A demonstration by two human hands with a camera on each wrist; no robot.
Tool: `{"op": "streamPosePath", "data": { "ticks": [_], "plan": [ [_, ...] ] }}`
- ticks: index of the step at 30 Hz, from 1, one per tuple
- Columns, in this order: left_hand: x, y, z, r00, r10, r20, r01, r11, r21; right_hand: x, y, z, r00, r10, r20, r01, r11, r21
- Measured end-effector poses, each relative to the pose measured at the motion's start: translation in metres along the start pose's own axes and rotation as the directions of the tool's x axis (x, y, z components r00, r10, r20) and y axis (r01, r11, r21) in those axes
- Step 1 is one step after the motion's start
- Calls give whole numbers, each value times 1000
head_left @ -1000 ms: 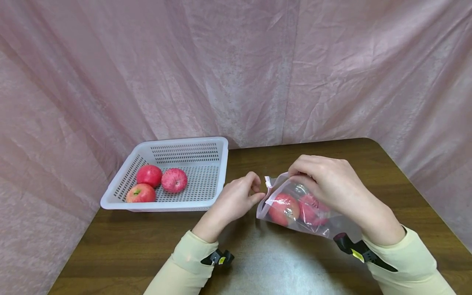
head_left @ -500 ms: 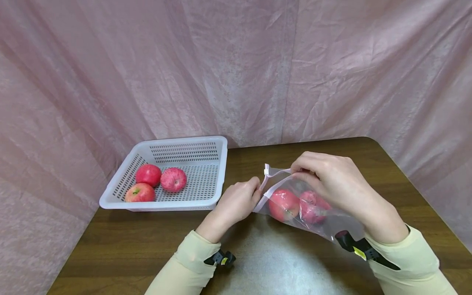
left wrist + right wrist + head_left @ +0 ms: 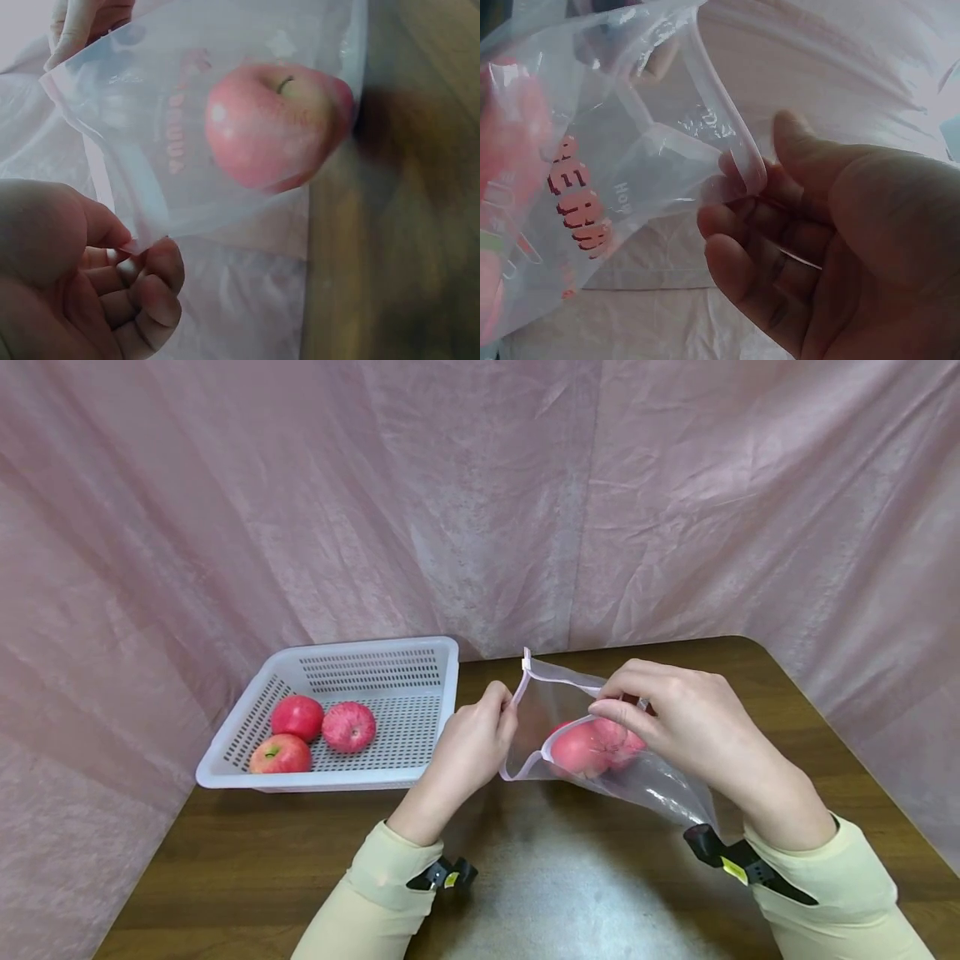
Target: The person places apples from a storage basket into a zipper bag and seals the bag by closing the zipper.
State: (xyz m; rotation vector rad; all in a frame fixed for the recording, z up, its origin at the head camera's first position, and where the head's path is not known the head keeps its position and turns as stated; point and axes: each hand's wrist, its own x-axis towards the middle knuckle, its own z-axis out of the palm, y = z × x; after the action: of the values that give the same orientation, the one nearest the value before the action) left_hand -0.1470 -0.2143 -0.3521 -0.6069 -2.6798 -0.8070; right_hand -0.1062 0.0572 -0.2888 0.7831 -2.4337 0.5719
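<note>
A clear plastic zip bag with a pink-edged mouth and a white slider is held up between both hands. Two red apples lie inside it; the left wrist view shows one apple through the printed film. My left hand pinches the mouth's left edge between thumb and fingers. On the other side, my right hand holds the mouth's rim; in the right wrist view its fingers curl at the rim, with the thumb slightly apart. The mouth gapes toward the left.
A white slotted plastic basket stands at the left of the wooden table. Three red apples sit in its left half. A pink curtain hangs behind the table.
My left hand, at first beside the bag, has taken hold of its mouth edge and moved up. The mouth has widened and risen. My right hand has stayed nearly in place at the rim.
</note>
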Motion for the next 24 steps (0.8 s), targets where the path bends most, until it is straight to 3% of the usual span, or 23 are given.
{"op": "streamPosePath", "data": {
  "ticks": [5, 12, 24],
  "plan": [
    [3, 4, -8, 997, 29, -73, -30, 999, -12, 1, -3, -3, 995, 73, -63, -74, 997, -10],
    [2, 9, -16, 991, 58, -123, -60, 998, -8, 0, -7, -6, 977, 174, -126, -178, 984, -21],
    [0, 13, -25, 984, 77, -158, -80, 997, -14, -1, -11, -6, 968, 201, -153, -200, 980, 25]
  ]
}}
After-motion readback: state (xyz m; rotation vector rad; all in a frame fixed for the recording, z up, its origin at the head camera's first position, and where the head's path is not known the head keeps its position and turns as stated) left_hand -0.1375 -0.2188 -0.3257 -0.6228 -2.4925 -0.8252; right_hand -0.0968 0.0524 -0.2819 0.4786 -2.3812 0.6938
